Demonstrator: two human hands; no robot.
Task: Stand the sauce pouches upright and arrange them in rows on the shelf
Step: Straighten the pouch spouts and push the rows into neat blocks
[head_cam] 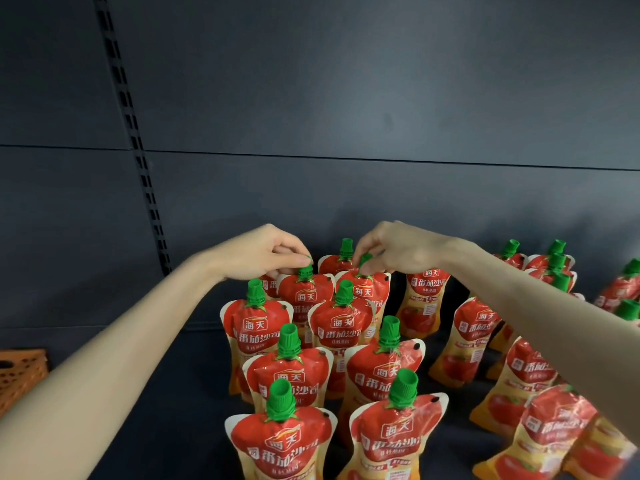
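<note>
Red and orange tomato sauce pouches with green caps stand upright on the dark shelf (173,375). Two rows run from front to back in the middle. My left hand (263,251) pinches the green cap of a pouch (304,296) near the back of the left row. My right hand (398,249) pinches the cap of the neighbouring pouch (367,292) in the right row. One more pouch (341,259) stands behind them. Several other pouches (464,337) stand less evenly to the right, partly hidden under my right forearm.
The dark back panel (346,188) rises just behind the last pouches. A slotted upright rail (138,157) runs down it on the left. An orange perforated basket (20,375) shows at the left edge. Bare shelf lies left of the rows.
</note>
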